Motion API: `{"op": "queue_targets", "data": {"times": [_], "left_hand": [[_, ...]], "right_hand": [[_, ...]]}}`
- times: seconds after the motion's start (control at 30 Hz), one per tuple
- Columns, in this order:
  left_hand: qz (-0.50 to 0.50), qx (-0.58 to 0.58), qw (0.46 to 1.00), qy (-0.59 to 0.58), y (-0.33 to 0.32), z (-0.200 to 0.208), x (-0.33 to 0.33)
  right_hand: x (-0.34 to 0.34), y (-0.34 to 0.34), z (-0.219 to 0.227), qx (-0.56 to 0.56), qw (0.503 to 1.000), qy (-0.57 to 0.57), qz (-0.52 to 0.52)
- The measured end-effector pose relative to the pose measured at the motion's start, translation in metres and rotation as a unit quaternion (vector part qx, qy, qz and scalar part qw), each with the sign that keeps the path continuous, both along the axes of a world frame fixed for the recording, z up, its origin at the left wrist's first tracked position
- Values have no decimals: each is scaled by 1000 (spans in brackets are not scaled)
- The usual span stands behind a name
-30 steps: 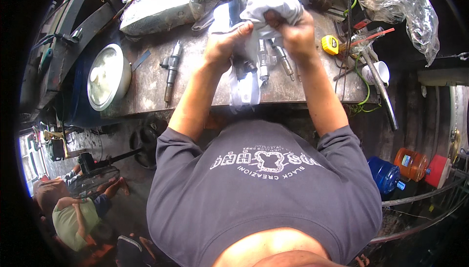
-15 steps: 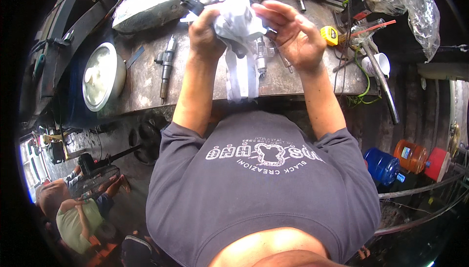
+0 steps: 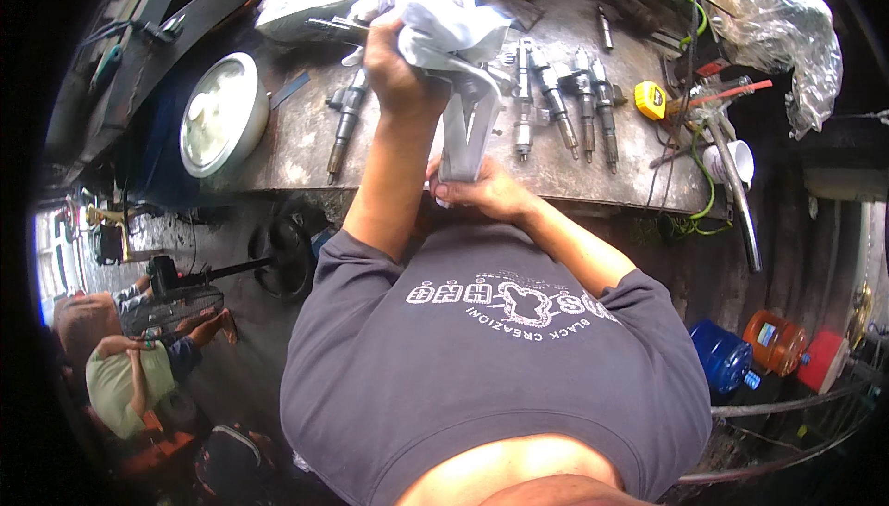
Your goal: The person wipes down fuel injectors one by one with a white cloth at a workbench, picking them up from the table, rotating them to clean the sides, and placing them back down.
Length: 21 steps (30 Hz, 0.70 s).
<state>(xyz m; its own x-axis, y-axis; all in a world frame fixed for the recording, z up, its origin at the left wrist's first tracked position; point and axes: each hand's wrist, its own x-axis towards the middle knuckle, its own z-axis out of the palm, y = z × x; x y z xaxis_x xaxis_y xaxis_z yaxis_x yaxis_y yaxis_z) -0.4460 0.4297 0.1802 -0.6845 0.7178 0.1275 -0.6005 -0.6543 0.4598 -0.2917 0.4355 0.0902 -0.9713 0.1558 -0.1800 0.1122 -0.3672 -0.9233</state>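
My left hand (image 3: pixel 400 71) is closed around a bunched white cloth (image 3: pixel 454 29), raised over the workbench (image 3: pixel 296 149). From the far side of that fist pokes a slim metal part (image 3: pixel 335 26); the cloth hides the rest of it. A long strip of the cloth hangs toward the bench's near edge, where my right hand (image 3: pixel 486 193) grips its lower end between thumb and fingers. One fuel injector (image 3: pixel 347 124) lies left of my left forearm. Several more injectors (image 3: pixel 556 103) lie side by side to the right of the cloth.
A white lidded bowl (image 3: pixel 222 115) stands at the left. On the right are a yellow tape measure (image 3: pixel 650 99), a metal pipe (image 3: pixel 736 196), a white cup (image 3: pixel 732 163), cables and a clear plastic bag (image 3: pixel 773 34). Water jugs (image 3: pixel 722 353) stand lower right; a person (image 3: pixel 130 372) sits lower left.
My right hand has come down from beside the bundle to the cloth's hanging end and closed on it. The row of injectors on the right now shows. The bundle stays in my left hand.
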Motion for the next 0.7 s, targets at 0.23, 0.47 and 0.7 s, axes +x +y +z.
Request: {"op": "queue_targets", "data": {"times": [0.23, 0.47, 0.7], "left_hand": [[390, -132, 818, 401, -29, -5, -19], [181, -240, 882, 362, -63, -13, 12], [50, 65, 997, -3, -74, 11, 5]], "right_hand": [[34, 9, 84, 529, 845, 67, -46], [-13, 71, 138, 503, 827, 139, -210], [-27, 43, -3, 242, 958, -16, -152]]}}
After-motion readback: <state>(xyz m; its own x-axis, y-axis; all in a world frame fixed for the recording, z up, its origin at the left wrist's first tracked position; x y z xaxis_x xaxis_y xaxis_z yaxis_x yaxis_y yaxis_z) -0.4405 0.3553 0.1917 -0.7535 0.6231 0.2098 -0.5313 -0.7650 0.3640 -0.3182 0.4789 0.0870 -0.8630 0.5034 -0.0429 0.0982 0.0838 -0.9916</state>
